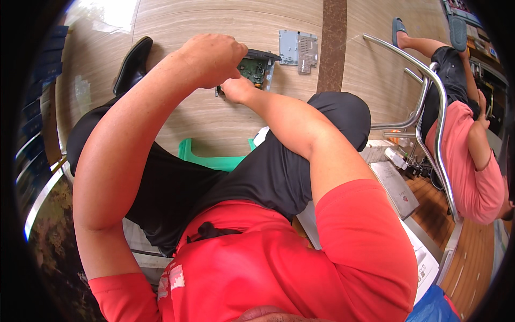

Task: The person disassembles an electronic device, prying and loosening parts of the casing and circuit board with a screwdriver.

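A shallow metal chassis with a green circuit board [251, 70] is at the floor in front of me, partly covered by my hands. My left hand [213, 56] is closed above its left side, and a long black panel [263, 55] reaches out from the fingers toward the right. What the fingertips touch is hidden. My right hand [236, 88] lies lower, closed at the near left corner of the chassis, where a small dark piece shows beside the fingers. Right of the chassis, a grey metal cover plate [288, 44] lies flat, with a smaller perforated plate [306, 56] over its edge.
Between my legs is a green plastic stool [214, 160]. A curved steel tube frame [437, 91] stands at the right, with another person [461, 155] in a pink shirt behind it. A dark brown strip [331, 48] crosses the tiled floor. Blue boxes [45, 70] line the left side.
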